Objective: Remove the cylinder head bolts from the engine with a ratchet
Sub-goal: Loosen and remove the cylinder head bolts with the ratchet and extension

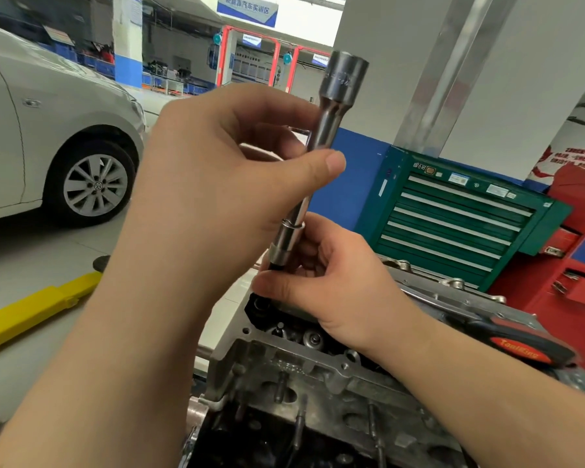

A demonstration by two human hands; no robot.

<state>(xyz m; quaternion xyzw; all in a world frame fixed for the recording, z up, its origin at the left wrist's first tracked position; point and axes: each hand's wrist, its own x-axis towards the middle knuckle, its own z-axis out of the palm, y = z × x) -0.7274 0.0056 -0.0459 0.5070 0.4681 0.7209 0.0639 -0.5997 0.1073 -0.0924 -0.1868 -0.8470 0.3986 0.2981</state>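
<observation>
Above the cylinder head (318, 373), the left hand (217, 170) grips the extension bar (318, 136) while the right hand (331, 282) pinches the socket (279, 251) at its lower end, probably to join or separate them; the ratchet (517, 346) lies on the engine.

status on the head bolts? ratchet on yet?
Done: nothing visibly removed. In hand: left hand grips the extension bar while right hand pinches the socket at its lower end. Left: ratchet lies unattached on the engine; bolts not yet tackled.
</observation>
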